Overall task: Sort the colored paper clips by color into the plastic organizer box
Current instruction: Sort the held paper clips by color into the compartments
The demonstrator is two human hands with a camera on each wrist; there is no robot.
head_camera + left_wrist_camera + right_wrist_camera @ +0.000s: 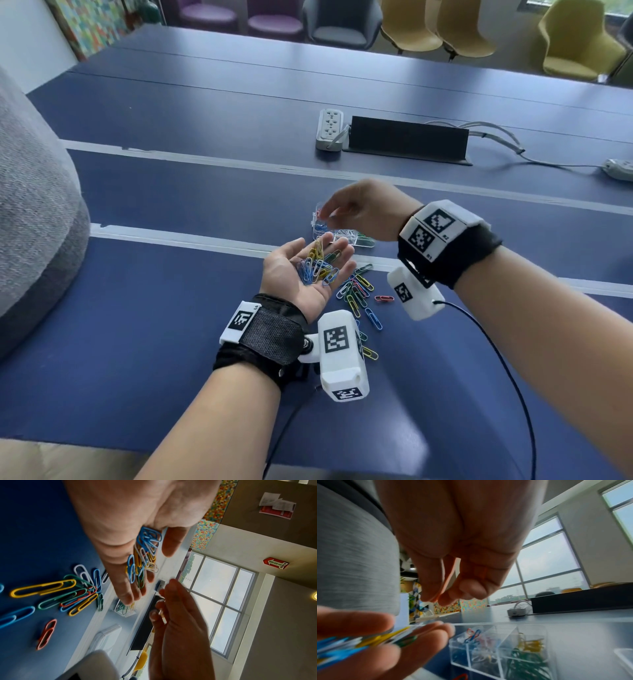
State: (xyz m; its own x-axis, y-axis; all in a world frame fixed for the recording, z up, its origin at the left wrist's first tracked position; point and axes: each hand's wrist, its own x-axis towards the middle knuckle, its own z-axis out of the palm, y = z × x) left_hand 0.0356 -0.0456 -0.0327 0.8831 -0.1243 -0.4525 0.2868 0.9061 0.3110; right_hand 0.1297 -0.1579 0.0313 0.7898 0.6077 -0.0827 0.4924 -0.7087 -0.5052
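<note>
While left hand (301, 270) cups mixed clips (317, 265), palm open | right hand (356, 209) nearer, over organizer box (359, 241) just beyond | fingers bunched, contents unclear

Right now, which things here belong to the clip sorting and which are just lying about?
Job:
- clips in left hand
- loose clips on the table
- organizer box
- right hand

Lying about:
- power strip
- black cable box
- chairs

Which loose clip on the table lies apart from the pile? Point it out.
The red paper clip, alone on the blue table to the right of the mixed pile, touching no other clip.
</note>
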